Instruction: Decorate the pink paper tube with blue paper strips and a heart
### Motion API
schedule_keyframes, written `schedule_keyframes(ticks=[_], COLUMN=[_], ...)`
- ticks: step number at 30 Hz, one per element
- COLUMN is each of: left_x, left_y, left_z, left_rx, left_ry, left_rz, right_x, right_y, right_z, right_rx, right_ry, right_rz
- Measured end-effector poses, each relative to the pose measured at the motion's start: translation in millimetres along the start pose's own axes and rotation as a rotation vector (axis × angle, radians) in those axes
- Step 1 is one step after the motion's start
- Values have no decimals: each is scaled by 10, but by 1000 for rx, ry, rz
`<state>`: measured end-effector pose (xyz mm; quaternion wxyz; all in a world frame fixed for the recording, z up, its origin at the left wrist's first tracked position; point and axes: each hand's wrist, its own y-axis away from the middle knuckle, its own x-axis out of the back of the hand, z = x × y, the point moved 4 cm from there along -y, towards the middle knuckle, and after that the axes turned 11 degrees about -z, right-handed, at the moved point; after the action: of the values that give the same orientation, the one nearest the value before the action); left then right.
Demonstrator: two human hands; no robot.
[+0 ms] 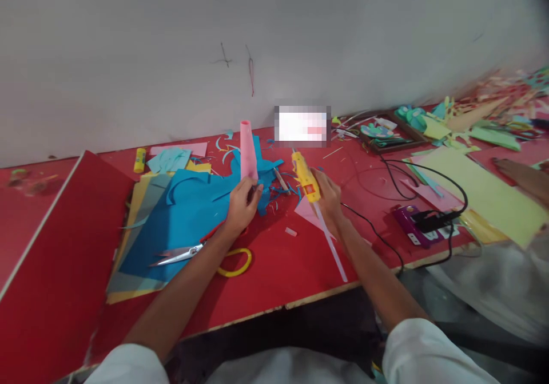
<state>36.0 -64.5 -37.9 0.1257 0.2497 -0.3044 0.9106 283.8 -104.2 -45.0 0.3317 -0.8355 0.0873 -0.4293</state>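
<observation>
My left hand (243,204) pinches the lower end of a pink rolled paper cone (247,152), which stands upright above blue paper scraps. My right hand (328,195) is wrapped round a yellow glue gun (305,177). Its nozzle points away toward the wall, and a long clear glue stick (331,244) sticks out of its back end. Scissors (184,254) with a yellow handle loop lie partly under my left forearm, on blue paper sheets (189,212). A short piece of glue stick (291,232) rests on the red table between my hands.
A purple power socket box (412,224) with black cables sits at the right, beside yellow-green paper (480,189). Behind it is a brown frame (412,143) with paper pieces. A small yellow glue tube (139,159) stands at the back left. Another person's hand (514,172) rests at far right.
</observation>
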Motion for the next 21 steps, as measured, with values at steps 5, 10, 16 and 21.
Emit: schedule_keyframes(ticks=[5,10,16,21], left_x=[9,32,123,323], left_y=[-5,3,1,-183], left_z=[30,89,206,446], left_rx=[-48,-98,-144,-206], left_ry=[1,7,-46,-85], left_rz=[-9,-6,83,124], right_x=[386,611,857,1019], right_y=[299,397,170,-455], right_z=[378,627,520,-16], right_rx=[-226,-531,-541,-436], right_ry=[283,460,581,527], right_rz=[-291,-374,-581,-590])
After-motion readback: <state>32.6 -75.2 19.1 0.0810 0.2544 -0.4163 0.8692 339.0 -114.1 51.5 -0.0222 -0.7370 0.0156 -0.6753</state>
